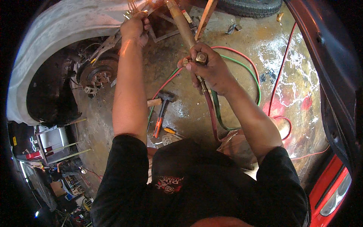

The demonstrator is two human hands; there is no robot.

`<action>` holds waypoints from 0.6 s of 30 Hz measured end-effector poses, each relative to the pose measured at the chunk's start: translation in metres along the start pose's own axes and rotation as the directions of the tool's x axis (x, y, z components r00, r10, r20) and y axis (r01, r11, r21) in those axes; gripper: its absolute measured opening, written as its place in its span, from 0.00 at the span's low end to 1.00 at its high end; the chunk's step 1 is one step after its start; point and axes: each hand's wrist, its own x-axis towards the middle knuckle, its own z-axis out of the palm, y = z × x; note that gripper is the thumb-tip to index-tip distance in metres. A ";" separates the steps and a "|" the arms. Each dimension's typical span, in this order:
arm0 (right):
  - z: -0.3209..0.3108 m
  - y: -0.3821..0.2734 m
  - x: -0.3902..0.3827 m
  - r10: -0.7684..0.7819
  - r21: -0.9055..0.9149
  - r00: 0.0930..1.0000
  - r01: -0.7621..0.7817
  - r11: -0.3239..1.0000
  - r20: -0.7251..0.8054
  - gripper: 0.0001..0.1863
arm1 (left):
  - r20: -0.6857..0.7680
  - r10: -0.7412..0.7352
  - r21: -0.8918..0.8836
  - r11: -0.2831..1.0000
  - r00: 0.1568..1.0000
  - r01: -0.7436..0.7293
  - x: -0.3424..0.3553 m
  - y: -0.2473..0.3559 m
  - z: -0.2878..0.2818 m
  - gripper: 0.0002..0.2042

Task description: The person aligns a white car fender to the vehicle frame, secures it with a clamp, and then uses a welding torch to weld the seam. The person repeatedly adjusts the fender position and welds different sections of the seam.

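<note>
My right hand [211,70] is closed around the brass gas torch [182,26], with its valve knobs [201,58] by my thumb and fingers. The torch slants up and left toward the car body, and an orange glow shows near its far end at the top edge. A red hose [209,109] and a green hose [216,109] run down from its rear. My left hand [132,28] is closed, and a bunch of thin coppery wires [133,5] sticks up from it beside the pale fender [75,19]. How the fingers hold the wires is partly hidden.
A hammer [163,109] with an orange-and-black handle and a yellow-handled tool [170,130] lie on the wet concrete floor [181,102]. The wheel hub [100,73] is exposed at left. A tire [247,7] lies at the far side; a dark car panel [329,75] stands right.
</note>
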 end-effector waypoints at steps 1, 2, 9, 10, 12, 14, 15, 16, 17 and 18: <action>0.000 0.001 0.001 -0.008 -0.002 1.000 0.008 1.000 0.006 0.14 | -0.004 0.019 -0.012 1.000 1.000 -0.019 0.001 -0.001 -0.001 0.02; -0.001 0.002 0.001 -0.008 -0.005 1.000 0.008 1.000 0.004 0.13 | 0.003 0.019 -0.007 1.000 1.000 -0.019 0.001 -0.001 0.000 0.02; 0.000 0.000 0.001 0.009 -0.022 1.000 -0.009 1.000 -0.003 0.13 | 0.003 0.000 0.013 1.000 1.000 0.000 -0.003 0.002 0.001 0.03; 0.001 -0.001 0.000 0.017 -0.021 1.000 -0.017 1.000 -0.002 0.13 | 0.000 -0.008 0.015 1.000 1.000 0.008 -0.004 0.002 0.001 0.03; 0.001 0.000 0.001 0.011 -0.009 1.000 -0.011 1.000 0.003 0.13 | -0.005 -0.019 0.012 1.000 1.000 0.019 0.001 0.000 -0.002 0.03; 0.000 0.000 0.001 0.007 -0.010 1.000 -0.007 1.000 0.001 0.13 | -0.011 -0.018 0.000 1.000 1.000 0.018 0.002 -0.002 -0.001 0.03; 0.000 0.000 0.002 0.006 -0.017 1.000 -0.006 1.000 -0.003 0.13 | -0.015 -0.010 -0.011 1.000 1.000 0.010 0.001 -0.003 0.000 0.03; -0.001 0.000 0.002 0.005 -0.024 1.000 -0.005 1.000 -0.007 0.13 | -0.019 -0.003 -0.021 1.000 1.000 0.003 0.000 -0.003 0.002 0.03; -0.001 0.000 0.002 0.000 -0.014 1.000 0.000 1.000 -0.005 0.14 | -0.016 0.003 -0.017 1.000 1.000 -0.003 0.000 -0.003 0.002 0.03; -0.001 0.001 0.002 -0.005 -0.003 1.000 0.005 1.000 -0.002 0.14 | -0.012 0.009 -0.013 1.000 1.000 -0.009 0.000 -0.003 0.002 0.03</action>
